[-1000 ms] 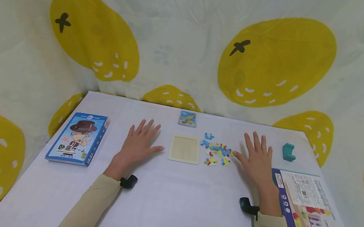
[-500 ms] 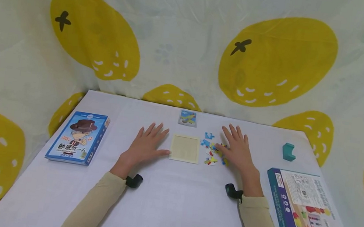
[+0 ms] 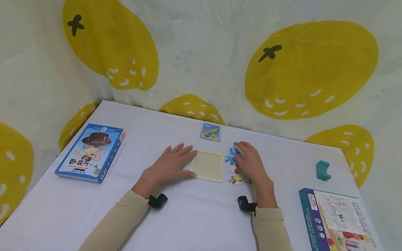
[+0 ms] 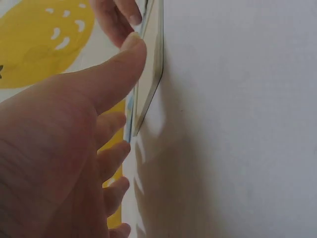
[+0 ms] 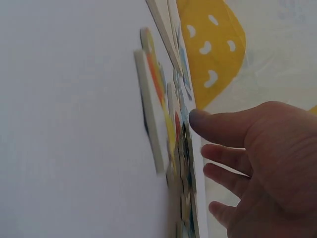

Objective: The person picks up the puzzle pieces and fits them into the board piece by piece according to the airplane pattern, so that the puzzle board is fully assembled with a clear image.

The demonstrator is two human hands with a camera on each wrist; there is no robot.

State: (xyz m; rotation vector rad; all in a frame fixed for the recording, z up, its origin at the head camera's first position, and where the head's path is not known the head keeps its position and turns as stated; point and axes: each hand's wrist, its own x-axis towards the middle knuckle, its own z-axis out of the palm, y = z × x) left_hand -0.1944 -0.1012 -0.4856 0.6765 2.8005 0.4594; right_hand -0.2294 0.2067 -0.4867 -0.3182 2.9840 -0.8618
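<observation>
A shallow pale square tray (image 3: 208, 167) lies mid-table. At its left edge is my left hand (image 3: 169, 166), fingers spread; in the left wrist view the thumb (image 4: 124, 67) lies beside the tray's side. My right hand (image 3: 252, 165) is over the jigsaw pieces (image 3: 235, 180) to the right of the tray, thumb and fingers apart and slightly bent. Blue jigsaw pieces (image 3: 229, 160) show by its fingertips, and the hand hides part of the pile. In the right wrist view, nothing is visible between the thumb (image 5: 223, 128) and fingers.
Behind the tray lies a small picture card (image 3: 210, 132) with a yellow plane. A blue game box (image 3: 91, 153) is at the left. At the right are a teal bracket-shaped block (image 3: 323, 171) and a large flat box (image 3: 349, 237). A patterned curtain hangs behind the table.
My right hand has moved left over the jigsaw pieces, its fingers bending more. My left hand has shifted right to the tray's edge. The head view has turned slightly left.
</observation>
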